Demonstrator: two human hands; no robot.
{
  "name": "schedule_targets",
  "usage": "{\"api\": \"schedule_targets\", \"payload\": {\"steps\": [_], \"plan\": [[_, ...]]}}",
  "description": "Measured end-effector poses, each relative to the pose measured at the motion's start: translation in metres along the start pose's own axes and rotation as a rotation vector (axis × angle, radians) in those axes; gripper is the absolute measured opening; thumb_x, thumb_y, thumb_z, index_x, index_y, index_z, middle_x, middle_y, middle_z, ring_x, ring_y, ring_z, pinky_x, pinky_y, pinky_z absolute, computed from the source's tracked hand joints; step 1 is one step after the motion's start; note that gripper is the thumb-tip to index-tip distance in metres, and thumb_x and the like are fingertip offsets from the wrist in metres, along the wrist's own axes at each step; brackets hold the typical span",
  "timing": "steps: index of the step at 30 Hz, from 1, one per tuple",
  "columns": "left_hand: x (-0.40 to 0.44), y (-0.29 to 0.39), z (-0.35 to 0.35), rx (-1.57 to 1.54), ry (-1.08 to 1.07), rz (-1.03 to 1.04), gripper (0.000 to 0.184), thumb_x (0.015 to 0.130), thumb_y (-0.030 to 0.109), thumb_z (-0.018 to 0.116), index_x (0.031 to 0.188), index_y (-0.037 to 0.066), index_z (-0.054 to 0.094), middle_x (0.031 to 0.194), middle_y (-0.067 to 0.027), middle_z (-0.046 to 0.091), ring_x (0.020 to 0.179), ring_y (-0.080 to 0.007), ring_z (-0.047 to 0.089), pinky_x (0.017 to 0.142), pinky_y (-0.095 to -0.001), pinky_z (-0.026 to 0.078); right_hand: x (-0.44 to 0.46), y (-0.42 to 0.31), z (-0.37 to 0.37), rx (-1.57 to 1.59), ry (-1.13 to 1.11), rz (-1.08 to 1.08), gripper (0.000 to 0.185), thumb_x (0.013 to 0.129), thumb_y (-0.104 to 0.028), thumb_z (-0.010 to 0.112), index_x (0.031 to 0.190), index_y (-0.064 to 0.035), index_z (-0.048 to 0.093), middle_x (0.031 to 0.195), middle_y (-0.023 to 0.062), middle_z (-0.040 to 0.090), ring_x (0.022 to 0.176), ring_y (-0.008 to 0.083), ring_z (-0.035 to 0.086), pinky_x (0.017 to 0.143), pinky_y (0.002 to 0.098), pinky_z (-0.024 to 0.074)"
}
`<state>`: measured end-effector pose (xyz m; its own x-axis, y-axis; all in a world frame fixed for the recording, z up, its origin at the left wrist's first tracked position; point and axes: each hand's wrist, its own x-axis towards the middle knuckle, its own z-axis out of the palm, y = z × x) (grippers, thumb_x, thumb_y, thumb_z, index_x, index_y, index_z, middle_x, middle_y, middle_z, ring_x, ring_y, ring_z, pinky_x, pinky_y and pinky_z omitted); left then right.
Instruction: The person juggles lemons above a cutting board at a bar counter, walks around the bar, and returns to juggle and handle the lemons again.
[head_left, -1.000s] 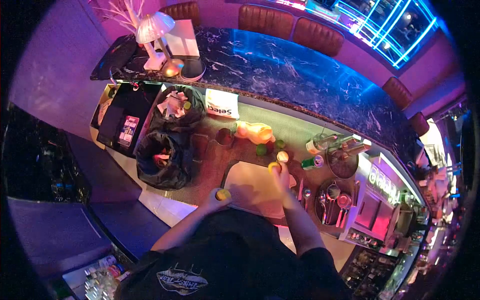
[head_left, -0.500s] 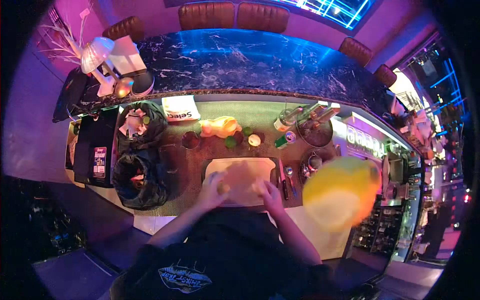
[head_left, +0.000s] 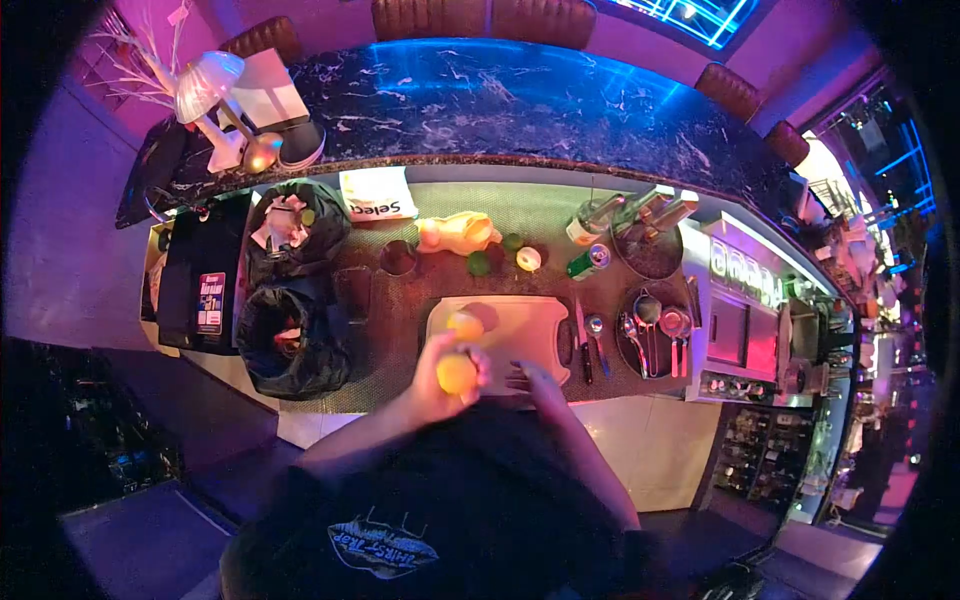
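Observation:
My left hand (head_left: 426, 388) is over the near left part of a pale cutting board (head_left: 520, 330), its fingers curled round a yellow-orange citrus fruit (head_left: 457, 374). Just beyond those fingers is a second yellow-orange fruit (head_left: 465, 324); I cannot tell whether it touches the hand, lies on the board or is in the air. My right hand (head_left: 540, 388) hovers at the board's near right edge with fingers spread and nothing in them. Beside the board on the right lie a knife (head_left: 583, 345) and a spoon (head_left: 598, 342).
Behind the board sit limes (head_left: 479, 263), a cut fruit (head_left: 529, 259), a cloth (head_left: 458, 233), a green can (head_left: 588, 262) and a glass (head_left: 398, 258). A round tray (head_left: 640, 372) holds strainers and spoons at right. Black bag-lined bins (head_left: 290, 345) stand left. A marble counter (head_left: 480, 115) runs behind.
The large blurred yellow fruit close to the camera at right is gone from there. Two fruits now show at my left hand. My right hand's fingers have spread. The view has shifted slightly.

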<state>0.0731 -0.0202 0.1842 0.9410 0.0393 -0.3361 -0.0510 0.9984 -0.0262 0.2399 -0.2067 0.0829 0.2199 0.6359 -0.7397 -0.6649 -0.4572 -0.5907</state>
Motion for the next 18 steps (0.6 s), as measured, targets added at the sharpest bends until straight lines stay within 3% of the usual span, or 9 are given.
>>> {"api": "schedule_targets", "payload": {"steps": [4,6,8,9,11,14,15,16,18], "plan": [[-0.016,0.02,-0.025,0.068,0.283,0.15,0.057,0.094,0.065,0.05,0.11,0.012,0.06,0.094,-0.0073,0.064,0.077,-0.0212,0.064,0.059,-0.0324,0.056,0.02,-0.005,0.003,-0.222,-0.009,-0.048,0.045,0.097,-0.015,0.057,0.14,-0.0014,0.052,0.13,0.017,0.06,0.115,0.0261,0.062,0.099,0.0406,0.0499],[-0.027,0.02,-0.03,0.091,0.431,0.207,0.063,0.095,0.071,0.041,0.113,0.013,0.059,0.087,-0.008,0.064,0.065,-0.0183,0.06,0.052,-0.031,0.05,0.058,0.011,-0.006,-0.386,-0.056,-0.111,0.048,0.092,-0.011,0.064,0.138,0.0002,0.053,0.129,0.0165,0.06,0.115,0.0257,0.061,0.1,0.0405,0.0491],[-0.041,0.023,-0.058,0.196,0.117,0.198,0.071,0.095,0.075,0.034,0.116,0.012,0.059,0.079,-0.0089,0.063,0.053,-0.0162,0.052,0.048,-0.0284,0.042,0.114,0.036,-0.019,-0.656,-0.005,-0.454,0.062,0.083,-0.009,0.074,0.14,-0.0025,0.05,0.134,0.0185,0.057,0.122,0.0311,0.058,0.104,0.0452,0.0466],[-0.042,0.022,-0.063,0.192,0.12,0.212,0.071,0.095,0.075,0.034,0.116,0.012,0.059,0.079,-0.0089,0.063,0.053,-0.0162,0.052,0.048,-0.0284,0.042,0.102,0.017,-0.001,-0.663,-0.018,-0.454,0.062,0.083,-0.009,0.074,0.14,-0.0025,0.05,0.134,0.0185,0.057,0.122,0.0311,0.058,0.104,0.0452,0.0466],[-0.044,0.02,-0.068,0.339,0.272,0.203,0.079,0.093,0.082,0.025,0.112,0.013,0.059,0.065,-0.0075,0.057,0.04,-0.0155,0.041,0.042,-0.0288,0.034,0.05,-0.055,0.061,-1.143,0.251,-0.845,0.068,0.082,-0.014,0.075,0.143,-0.0068,0.046,0.143,0.021,0.049,0.13,0.0373,0.051,0.105,0.0482,0.0465],[-0.033,0.011,-0.063,0.502,0.467,0.213,0.081,0.095,0.081,0.022,0.114,0.011,0.059,0.075,-0.0061,0.061,0.048,-0.0123,0.045,0.047,-0.0267,0.038,0.093,-0.053,0.058,-1.394,0.283,-1.036,0.074,0.082,-0.02,0.076,0.146,-0.0104,0.041,0.15,0.0241,0.04,0.129,0.0443,0.047,0.103,0.0496,0.0471],[-0.027,0.009,-0.075,0.576,0.555,0.227,0.065,0.1,0.07,0.035,0.113,0.011,0.06,0.074,-0.004,0.06,0.052,-0.0106,0.049,0.048,-0.0273,0.04,0.099,-0.055,0.058,-1.39,0.273,-1.043,0.074,0.082,-0.02,0.076,0.146,-0.0104,0.041,0.15,0.0241,0.04,0.129,0.0443,0.047,0.103,0.0496,0.0471],[-0.025,0.009,-0.088,0.577,0.561,0.235,0.065,0.1,0.07,0.035,0.113,0.011,0.06,0.074,-0.004,0.06,0.052,-0.0106,0.049,0.048,-0.0273,0.04,0.105,-0.056,0.057,-1.354,0.278,-0.959,0.074,0.081,-0.021,0.076,0.146,-0.011,0.041,0.149,0.0239,0.04,0.129,0.0441,0.048,0.104,0.049,0.0463],[-0.018,0.008,-0.12,1.111,0.585,0.421,0.049,0.099,0.055,0.056,0.114,0.009,0.062,0.078,-0.0035,0.06,0.062,-0.0141,0.056,0.057,-0.0301,0.049,0.124,-0.054,0.047,-1.315,0.278,-0.878,0.075,0.081,-0.022,0.077,0.146,-0.0117,0.041,0.148,0.0236,0.041,0.129,0.0439,0.048,0.105,0.0484,0.0454]]}}
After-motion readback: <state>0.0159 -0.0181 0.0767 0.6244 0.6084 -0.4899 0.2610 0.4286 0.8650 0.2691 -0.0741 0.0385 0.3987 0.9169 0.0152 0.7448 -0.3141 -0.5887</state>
